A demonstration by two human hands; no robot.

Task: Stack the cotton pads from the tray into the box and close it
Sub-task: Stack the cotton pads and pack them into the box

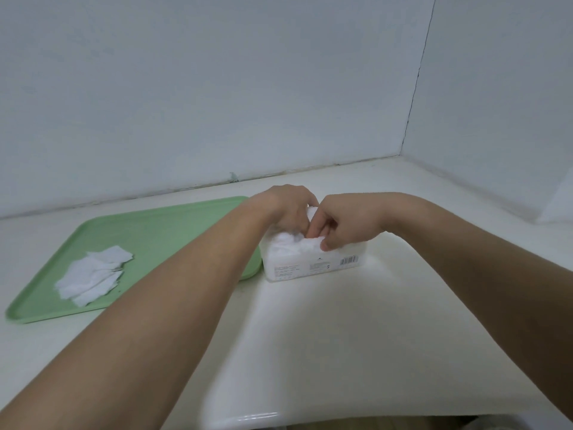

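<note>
You are facing a table (341, 336) that is running back to a wall (217, 88), with a side wall (502, 88) meeting it in the corner at your far right. The tray (173, 225) is lying on the table to your left, and a pile of cotton pads (93, 274) is sitting on its near left part. The box (313, 265) is standing on the table just right of the tray, at its right edge. Your left hand (288, 209) is reaching across the tray's right end, and your right hand (338, 225) is coming in from the right. Both are meeting on top of the box, where a wad of pads (288, 243) is lying in it.
</note>
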